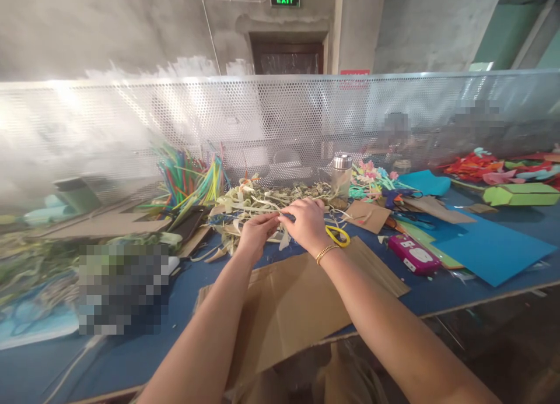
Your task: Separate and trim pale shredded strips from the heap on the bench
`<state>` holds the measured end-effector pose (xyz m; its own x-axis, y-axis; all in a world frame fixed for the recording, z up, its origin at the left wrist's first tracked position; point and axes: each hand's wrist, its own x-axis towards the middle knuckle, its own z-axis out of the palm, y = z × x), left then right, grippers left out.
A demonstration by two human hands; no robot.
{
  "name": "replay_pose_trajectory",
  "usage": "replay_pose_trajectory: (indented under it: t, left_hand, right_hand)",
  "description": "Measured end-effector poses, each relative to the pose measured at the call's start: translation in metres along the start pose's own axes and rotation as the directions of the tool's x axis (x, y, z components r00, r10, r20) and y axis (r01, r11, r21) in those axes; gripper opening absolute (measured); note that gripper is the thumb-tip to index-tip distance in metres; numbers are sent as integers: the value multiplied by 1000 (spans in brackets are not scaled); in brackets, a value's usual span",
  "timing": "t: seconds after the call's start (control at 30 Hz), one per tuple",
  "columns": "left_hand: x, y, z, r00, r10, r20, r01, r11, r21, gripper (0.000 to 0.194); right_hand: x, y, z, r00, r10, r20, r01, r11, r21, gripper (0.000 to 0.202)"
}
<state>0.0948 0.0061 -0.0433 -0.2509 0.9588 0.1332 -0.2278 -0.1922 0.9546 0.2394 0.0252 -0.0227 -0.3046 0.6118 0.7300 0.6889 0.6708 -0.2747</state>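
Observation:
My left hand (258, 234) and my right hand (307, 222) meet above the table, thumbs and fingers pinched together at nearly the same spot. Whatever sits between the fingertips is too small to make out. Right behind them lies a loose heap of pale and greenish strips (245, 201). Below the hands a brown cardboard sheet (289, 311) rests on the blue table, reaching its front edge. Beside my right wrist, which wears a gold bracelet, is a yellow loop (338, 236) that looks like a scissors handle.
Colourful thin sticks (188, 179) stand back left. A clear bottle (342, 174) rises behind the heap. To the right are a magenta box (413, 254), blue sheets (490, 246) and a green box (520, 194). A perforated metal screen (289, 112) closes the table's far side.

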Motion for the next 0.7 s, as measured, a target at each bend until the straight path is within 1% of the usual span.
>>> replay_pose_trajectory:
  t: [0.17, 0.27, 0.37, 0.47, 0.6, 0.63, 0.7]
  left_hand:
    - [-1, -3, 2, 995, 45, 84, -52, 996, 78, 32]
    - [0, -3, 2, 995, 76, 64, -83, 989, 120, 31]
    - [2, -2, 0, 996, 79, 29, -82, 990, 111, 31]
    - [3, -1, -3, 997, 66, 33, -69, 994, 83, 28]
    - [4, -2, -6, 997, 75, 9, -76, 994, 75, 24]
    - [4, -2, -7, 997, 81, 6, -81, 993, 87, 23]
    - [4, -1, -8, 994, 104, 24, -107, 985, 136, 23]
  right_hand:
    - [0, 1, 0, 999, 38, 6, -38, 997, -70, 22]
    - [0, 2, 0, 999, 33, 28, -30, 995, -94, 24]
    - [1, 2, 0, 999, 16, 37, -11, 991, -130, 24]
    - [1, 1, -2, 997, -44, 68, 55, 984, -169, 23]
    - [3, -2, -6, 975, -181, 128, 204, 959, -194, 27]
    - [3, -2, -7, 971, -199, 134, 223, 955, -197, 27]
    - [3, -1, -6, 974, -188, 129, 211, 957, -201, 26]
